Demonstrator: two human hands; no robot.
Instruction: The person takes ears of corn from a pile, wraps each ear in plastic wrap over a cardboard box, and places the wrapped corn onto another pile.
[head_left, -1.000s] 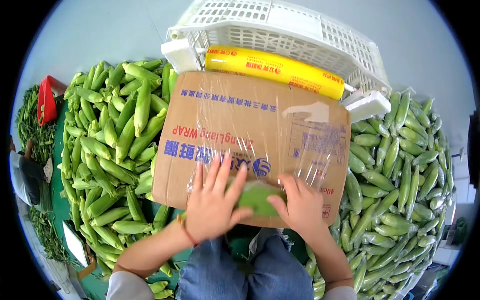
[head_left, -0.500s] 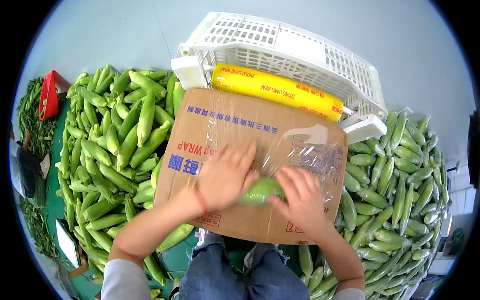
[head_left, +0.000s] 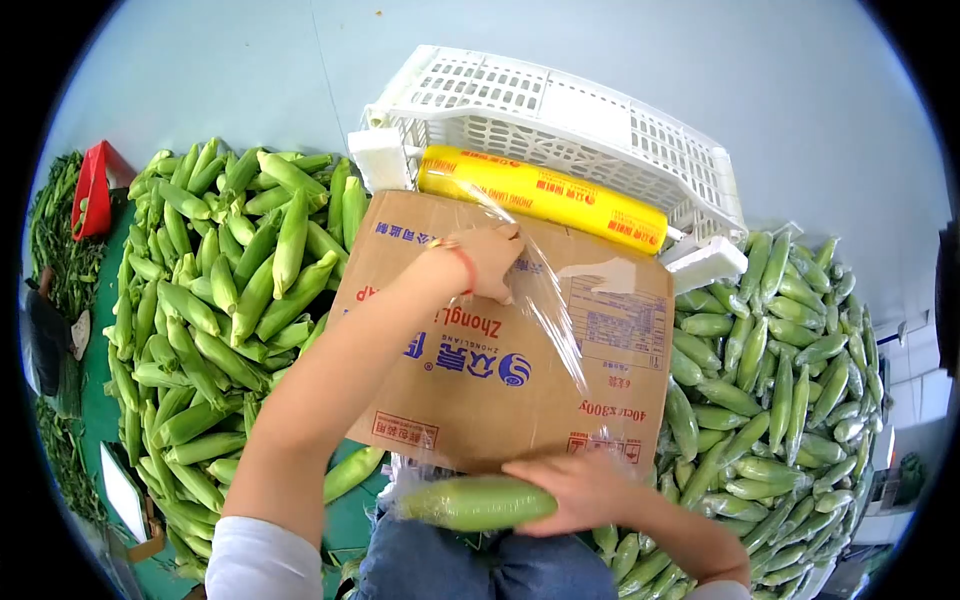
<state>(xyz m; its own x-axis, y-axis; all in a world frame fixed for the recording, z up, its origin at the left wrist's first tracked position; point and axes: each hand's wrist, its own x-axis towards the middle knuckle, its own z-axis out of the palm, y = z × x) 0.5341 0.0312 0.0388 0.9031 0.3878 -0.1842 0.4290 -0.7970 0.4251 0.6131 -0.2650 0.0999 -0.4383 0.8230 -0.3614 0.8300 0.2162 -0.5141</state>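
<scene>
In the head view, my right hand [head_left: 580, 490] is closed around one end of an ear of corn [head_left: 475, 503], green in its husk and covered in clear film. The ear lies level over my lap, just off the near edge of the cardboard box [head_left: 400, 390]. My left hand [head_left: 487, 262] reaches to the far part of the box, fingers curled on the clear plastic wrap [head_left: 545, 300]. That wrap runs creased from the yellow roll [head_left: 540, 197] down across the box. My left fingertips are partly hidden.
Unwrapped corn [head_left: 220, 300] is heaped on the left, film-wrapped corn [head_left: 780, 390] on the right. Behind the roll stands a white plastic crate [head_left: 560, 110]. White blocks [head_left: 380, 160] flank the roll. At far left are a red object [head_left: 95, 190] and another person's arm [head_left: 45, 283].
The corn has moved from the box top toward my lap in my right hand. My left hand has gone forward toward the roll. The wrap is now bunched narrower.
</scene>
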